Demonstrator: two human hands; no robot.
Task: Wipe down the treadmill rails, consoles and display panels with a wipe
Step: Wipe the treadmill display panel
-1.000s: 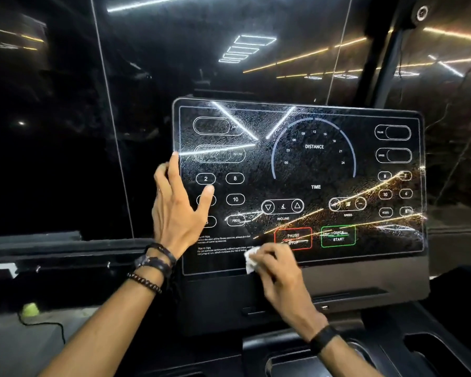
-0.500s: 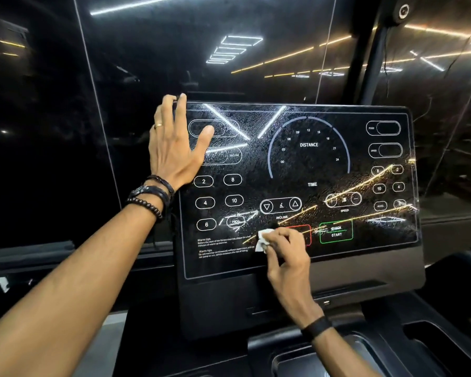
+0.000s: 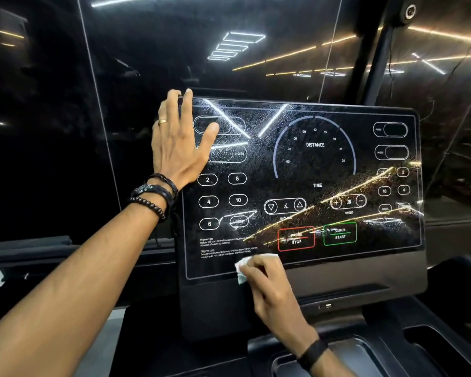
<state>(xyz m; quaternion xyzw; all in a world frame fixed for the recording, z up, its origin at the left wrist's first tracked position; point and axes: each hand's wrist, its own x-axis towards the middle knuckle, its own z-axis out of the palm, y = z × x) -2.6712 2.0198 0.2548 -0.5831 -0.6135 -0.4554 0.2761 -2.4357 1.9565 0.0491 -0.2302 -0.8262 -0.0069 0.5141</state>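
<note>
i'm on the display panel step right now, working its lower edge. my right hand has its fingers curled round the white wipe, bunched small, and it sits pressed against the glass at the bottom of the panel, just below the warm tips text and left of the red pause stop button. part of the wipe is tucked under my fingers, so i can't tell how much of it is flat on the surface.

my left hand is flat and spread on the top left corner of the panel, fingers straight, fingertips reaching over the top edge, holding nothing. i read that as bracing the screen so it doesn't rock under the wiping pressure.

the glass looks speckled and streaky all across the middle and right side, around the distance dial and the quick start button, so i judge this panel is far from finished. next move, as i see it: carry the wipe rightward along the bottom strip, then sweep up in overlapping passes. it calls for light, even pressure so the touch buttons aren't jabbed, and the left hand has to shift off its corner eventually so that patch gets wiped too. the console tray below and the rails come after.
</note>
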